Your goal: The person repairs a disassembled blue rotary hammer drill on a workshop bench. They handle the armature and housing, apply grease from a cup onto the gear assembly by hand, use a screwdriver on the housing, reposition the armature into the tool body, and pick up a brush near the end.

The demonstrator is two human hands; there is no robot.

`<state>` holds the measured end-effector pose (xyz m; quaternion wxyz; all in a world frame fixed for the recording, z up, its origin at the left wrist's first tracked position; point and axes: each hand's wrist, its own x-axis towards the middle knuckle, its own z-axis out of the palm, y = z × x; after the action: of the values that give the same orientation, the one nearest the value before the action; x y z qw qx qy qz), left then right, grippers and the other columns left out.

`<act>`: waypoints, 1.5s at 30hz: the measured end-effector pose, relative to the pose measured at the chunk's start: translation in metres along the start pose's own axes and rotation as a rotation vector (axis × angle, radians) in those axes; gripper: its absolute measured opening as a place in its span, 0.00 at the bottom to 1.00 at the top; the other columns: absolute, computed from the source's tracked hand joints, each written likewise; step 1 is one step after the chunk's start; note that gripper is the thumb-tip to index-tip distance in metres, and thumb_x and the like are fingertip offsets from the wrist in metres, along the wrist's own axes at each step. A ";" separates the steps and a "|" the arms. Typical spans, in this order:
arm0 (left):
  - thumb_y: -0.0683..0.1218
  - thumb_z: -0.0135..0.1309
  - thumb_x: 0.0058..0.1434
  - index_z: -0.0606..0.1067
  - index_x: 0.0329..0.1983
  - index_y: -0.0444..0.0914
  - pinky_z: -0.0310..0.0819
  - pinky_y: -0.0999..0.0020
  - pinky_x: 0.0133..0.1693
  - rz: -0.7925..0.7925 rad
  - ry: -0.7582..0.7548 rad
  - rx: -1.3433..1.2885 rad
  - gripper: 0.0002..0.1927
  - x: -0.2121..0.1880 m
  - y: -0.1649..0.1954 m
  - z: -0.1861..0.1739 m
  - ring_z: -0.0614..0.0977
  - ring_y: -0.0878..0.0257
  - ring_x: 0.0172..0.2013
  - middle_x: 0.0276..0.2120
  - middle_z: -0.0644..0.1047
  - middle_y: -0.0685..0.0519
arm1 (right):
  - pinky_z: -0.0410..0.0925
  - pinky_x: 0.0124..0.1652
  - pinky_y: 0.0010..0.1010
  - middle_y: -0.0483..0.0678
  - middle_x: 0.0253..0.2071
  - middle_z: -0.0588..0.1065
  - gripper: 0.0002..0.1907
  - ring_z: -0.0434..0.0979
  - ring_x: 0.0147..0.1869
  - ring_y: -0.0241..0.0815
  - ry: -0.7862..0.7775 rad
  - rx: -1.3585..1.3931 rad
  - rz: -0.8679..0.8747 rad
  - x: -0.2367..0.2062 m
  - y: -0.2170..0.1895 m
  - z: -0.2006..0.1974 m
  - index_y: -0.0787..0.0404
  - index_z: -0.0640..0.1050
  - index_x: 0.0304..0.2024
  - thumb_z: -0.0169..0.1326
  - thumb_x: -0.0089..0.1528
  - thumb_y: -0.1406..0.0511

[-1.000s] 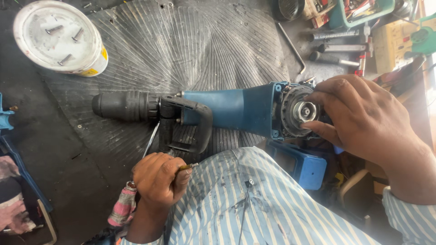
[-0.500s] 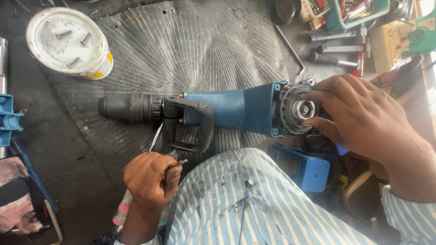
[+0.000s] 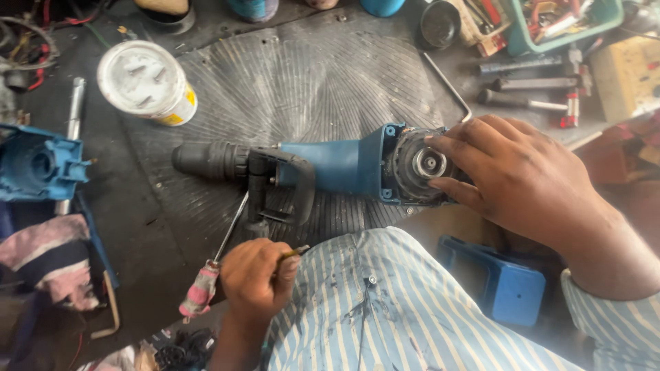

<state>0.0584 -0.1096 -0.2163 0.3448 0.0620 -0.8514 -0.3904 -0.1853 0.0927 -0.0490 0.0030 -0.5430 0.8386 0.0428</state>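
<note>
My right hand (image 3: pixel 529 175) grips the exposed round motor end of the blue demolition hammer (image 3: pixel 330 168) lying on the ribbed black mat (image 3: pixel 309 75), my left hand (image 3: pixel 254 278) pinches a small brass-tipped part (image 3: pixel 295 252), apparently mid-reassembly, needing careful alignment.

The drill (image 3: pixel 323 168) lies across the mat (image 3: pixel 302 82). Behind its left end stands a tub (image 3: pixel 146 81). The right hand (image 3: pixel 512 175) rests on its right end. Before its handle lie a screwdriver (image 3: pixel 216 264) and the left hand (image 3: pixel 256 278). A casing (image 3: pixel 38 165) lies left of it.
</note>
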 end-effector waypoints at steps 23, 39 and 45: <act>0.40 0.58 0.65 0.67 0.48 0.36 0.77 0.64 0.31 -0.174 -0.068 -0.006 0.13 0.020 0.061 0.062 0.83 0.58 0.28 0.34 0.79 0.47 | 0.74 0.42 0.37 0.51 0.47 0.76 0.18 0.81 0.46 0.51 0.088 0.535 0.009 -0.001 0.035 -0.005 0.62 0.78 0.54 0.58 0.60 0.72; 0.42 0.64 0.61 0.79 0.50 0.38 0.70 0.65 0.25 -0.031 -0.290 0.268 0.14 0.097 0.122 0.074 0.77 0.61 0.22 0.24 0.76 0.56 | 0.75 0.52 0.42 0.52 0.41 0.72 0.08 0.78 0.46 0.45 0.702 2.062 0.095 -0.061 0.116 0.076 0.64 0.71 0.47 0.45 0.77 0.80; 0.41 0.66 0.59 0.80 0.52 0.39 0.70 0.66 0.26 -0.060 -0.250 0.309 0.17 0.072 0.129 0.090 0.78 0.62 0.24 0.27 0.77 0.55 | 0.74 0.43 0.38 0.50 0.41 0.71 0.10 0.76 0.40 0.40 0.824 1.962 0.079 -0.079 0.136 0.127 0.59 0.73 0.50 0.39 0.74 0.73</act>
<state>-0.0319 0.0080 -0.1268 0.2112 0.0905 -0.9351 -0.2699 -0.2818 0.2297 -0.1623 0.1538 -0.2482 0.4597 -0.8387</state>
